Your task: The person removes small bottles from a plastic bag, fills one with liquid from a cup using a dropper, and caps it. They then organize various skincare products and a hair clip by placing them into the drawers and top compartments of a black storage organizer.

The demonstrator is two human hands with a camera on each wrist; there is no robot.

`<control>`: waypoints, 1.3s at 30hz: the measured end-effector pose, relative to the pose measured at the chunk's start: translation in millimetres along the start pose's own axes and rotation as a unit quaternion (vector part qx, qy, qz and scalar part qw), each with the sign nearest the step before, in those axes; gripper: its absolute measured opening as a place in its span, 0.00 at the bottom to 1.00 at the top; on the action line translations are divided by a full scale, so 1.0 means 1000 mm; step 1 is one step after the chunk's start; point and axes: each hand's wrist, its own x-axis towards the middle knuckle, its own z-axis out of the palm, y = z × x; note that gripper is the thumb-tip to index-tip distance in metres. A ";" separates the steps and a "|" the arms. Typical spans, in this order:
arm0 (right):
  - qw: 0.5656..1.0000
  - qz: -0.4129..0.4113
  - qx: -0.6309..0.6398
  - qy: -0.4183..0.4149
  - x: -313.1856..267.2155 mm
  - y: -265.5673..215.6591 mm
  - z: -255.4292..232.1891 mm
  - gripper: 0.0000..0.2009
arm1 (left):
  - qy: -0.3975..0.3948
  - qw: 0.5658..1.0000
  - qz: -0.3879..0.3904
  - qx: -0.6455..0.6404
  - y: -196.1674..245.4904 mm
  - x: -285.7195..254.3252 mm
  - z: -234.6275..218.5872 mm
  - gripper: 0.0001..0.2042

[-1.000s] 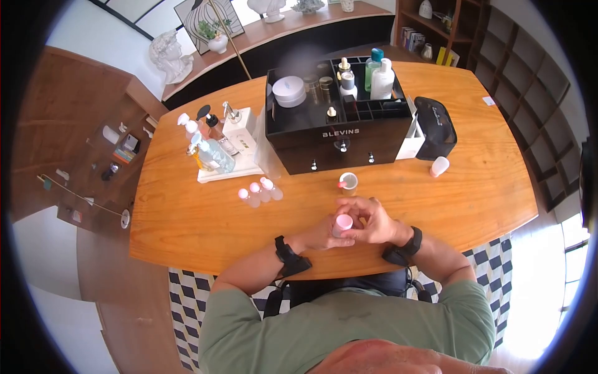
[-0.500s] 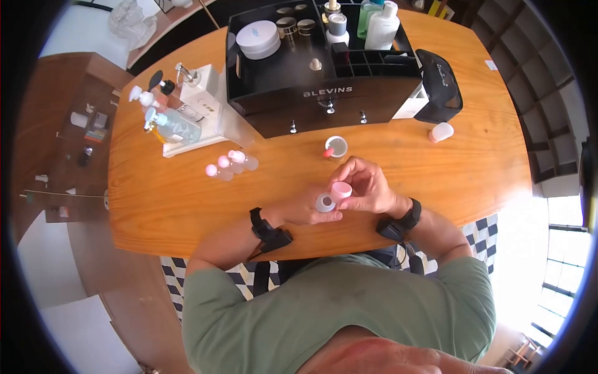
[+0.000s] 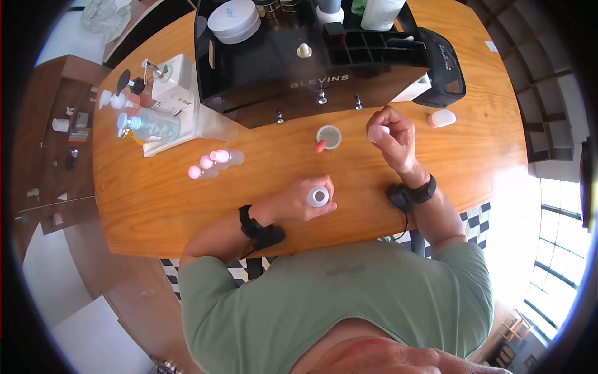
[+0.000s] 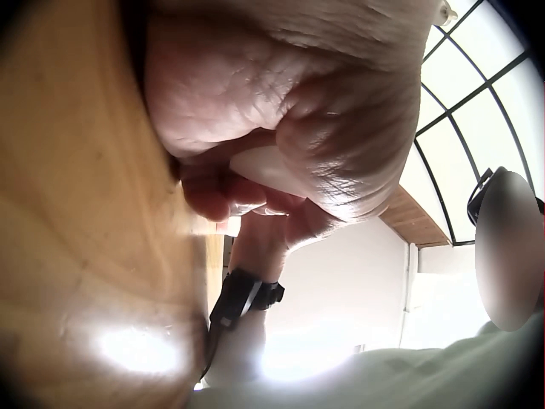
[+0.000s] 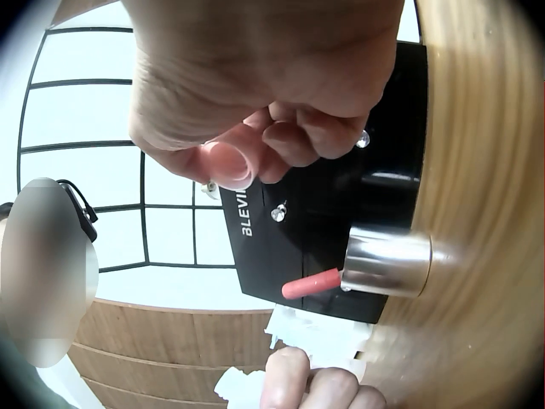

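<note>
In the head view my left hand (image 3: 300, 198) grips a small translucent bottle (image 3: 318, 196) near the table's front edge, its open mouth facing up. The left wrist view has the bottle's pale side (image 4: 266, 167) partly covered by the palm and fingers. Raised over the table to the right, my right hand (image 3: 397, 140) pinches a pink cap (image 3: 378, 133); its hollow underside (image 5: 230, 166) shows in the right wrist view. Between the hands and the black box stands a small metal cup (image 5: 387, 262), with a red-handled item (image 5: 311, 284) sticking out over its rim.
Three pink-capped bottles (image 3: 218, 159) stand to the left. Behind them, pump bottles (image 3: 152, 124) share a white tray (image 3: 163, 148). A black organiser box (image 3: 268, 93) spans the back, a black pouch (image 3: 443, 71) beside it. Another pink-and-white container (image 3: 441, 118) lies at the right.
The pink cap has come off the bottle, and my right hand has carried it away to the right and back. My left hand keeps hold of the bottle. The head view has tilted downward.
</note>
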 end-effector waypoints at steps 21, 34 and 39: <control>0.820 0.097 -0.564 -0.017 0.007 -0.011 0.012 0.12 | 0.020 1.000 0.002 0.002 -0.008 -0.001 0.006 0.10; 0.818 0.012 -0.573 -0.040 0.002 -0.018 0.000 0.08 | 0.032 0.999 0.007 0.017 -0.005 0.000 0.006 0.11; 0.797 0.007 -0.603 -0.043 -0.004 -0.013 0.000 0.10 | 0.026 0.999 0.008 0.032 -0.006 0.000 0.005 0.11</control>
